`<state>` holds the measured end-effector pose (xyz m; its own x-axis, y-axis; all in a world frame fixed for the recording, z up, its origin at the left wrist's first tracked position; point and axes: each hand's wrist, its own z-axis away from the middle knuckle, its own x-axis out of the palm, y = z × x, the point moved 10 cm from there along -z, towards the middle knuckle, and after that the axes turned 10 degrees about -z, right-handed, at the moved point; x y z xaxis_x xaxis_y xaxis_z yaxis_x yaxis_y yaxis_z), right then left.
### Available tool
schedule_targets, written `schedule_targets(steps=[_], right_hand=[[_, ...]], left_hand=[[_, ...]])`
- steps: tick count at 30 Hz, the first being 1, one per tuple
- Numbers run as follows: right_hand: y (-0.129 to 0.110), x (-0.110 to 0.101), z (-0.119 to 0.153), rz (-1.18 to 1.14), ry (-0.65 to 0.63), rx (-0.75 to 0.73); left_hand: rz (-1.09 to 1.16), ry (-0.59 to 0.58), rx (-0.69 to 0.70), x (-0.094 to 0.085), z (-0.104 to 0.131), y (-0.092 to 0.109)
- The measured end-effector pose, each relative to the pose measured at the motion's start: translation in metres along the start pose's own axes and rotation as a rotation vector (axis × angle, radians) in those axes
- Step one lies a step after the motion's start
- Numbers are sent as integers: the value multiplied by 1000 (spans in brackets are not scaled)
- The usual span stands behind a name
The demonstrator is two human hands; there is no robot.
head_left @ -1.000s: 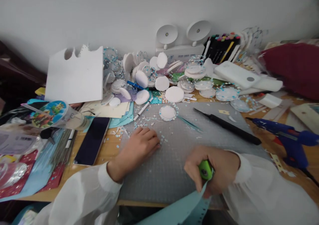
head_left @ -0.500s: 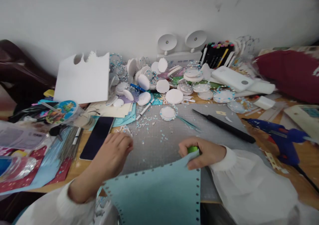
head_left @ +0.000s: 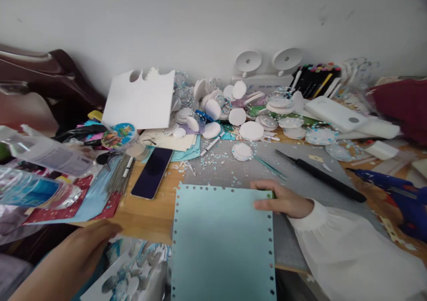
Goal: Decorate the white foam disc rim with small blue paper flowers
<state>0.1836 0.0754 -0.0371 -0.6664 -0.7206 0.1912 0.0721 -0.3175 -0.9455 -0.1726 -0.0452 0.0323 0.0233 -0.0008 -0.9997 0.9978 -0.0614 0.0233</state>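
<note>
My right hand (head_left: 283, 199) is closed at the top right corner of a light blue sheet of paper (head_left: 222, 243), thumb in front. Small flower-shaped holes run along the sheet's top and both sides. A bit of a green object (head_left: 274, 194), mostly hidden, shows behind that corner beside my fingers. My left hand (head_left: 85, 250) is low at the left, near the table's front edge and over a container of paper scraps (head_left: 133, 274). Its fingers are blurred and partly hidden, so I cannot see whether they hold anything.
A grey cutting mat (head_left: 220, 163) with paper bits, tweezers (head_left: 271, 167) and a black pen-like tool (head_left: 328, 180) lies ahead. A phone (head_left: 152, 173) is left, a blue glue gun (head_left: 390, 185) right. White discs (head_left: 251, 131) crowd the back. Bottles (head_left: 33, 187) lie far left.
My left hand has moved left and down, from above the mat to over the scrap container. The blue sheet now hangs flatter and straighter in my right hand. The view has shifted left.
</note>
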Motion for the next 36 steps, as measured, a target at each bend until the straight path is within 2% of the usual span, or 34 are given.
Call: schedule_targets(steps=[2, 4, 6, 8, 9, 11, 12, 14, 17, 19, 24, 28, 36], right_hand=[[3, -1, -1, -1, 18, 21], [5, 0, -2, 2, 34, 29], [5, 2, -4, 9, 49, 29], [4, 4, -5, 23, 56, 34], [3, 4, -5, 38, 63, 24], [-6, 0, -2, 70, 94, -36], [-12, -4, -1, 71, 115, -80], [-25, -16, 3, 38, 163, -173], [-41, -31, 4, -10, 252, -253], [-47, -34, -2, 8, 302, -264], [-47, -14, -21, 152, 304, -316], [-50, -3, -18, 326, 296, -431], [-54, 10, -18, 328, 182, -427]], left_hand=[[83, 86, 37, -24, -20, 36], [162, 144, 157, -41, -45, 90], [193, 190, 300, -47, -71, 145], [189, 178, 406, -40, -95, 188], [184, 131, 448, -30, -107, 204], [180, -34, 518, -5, -125, 225], [178, -107, 549, 6, -132, 230], [209, -177, 604, 16, -143, 235], [314, -184, 657, 19, -154, 234], [389, -186, 670, 23, -158, 233], [557, -172, 643, 35, -158, 228], [581, -229, 644, 38, -153, 227], [542, -205, 718, 36, -145, 233]])
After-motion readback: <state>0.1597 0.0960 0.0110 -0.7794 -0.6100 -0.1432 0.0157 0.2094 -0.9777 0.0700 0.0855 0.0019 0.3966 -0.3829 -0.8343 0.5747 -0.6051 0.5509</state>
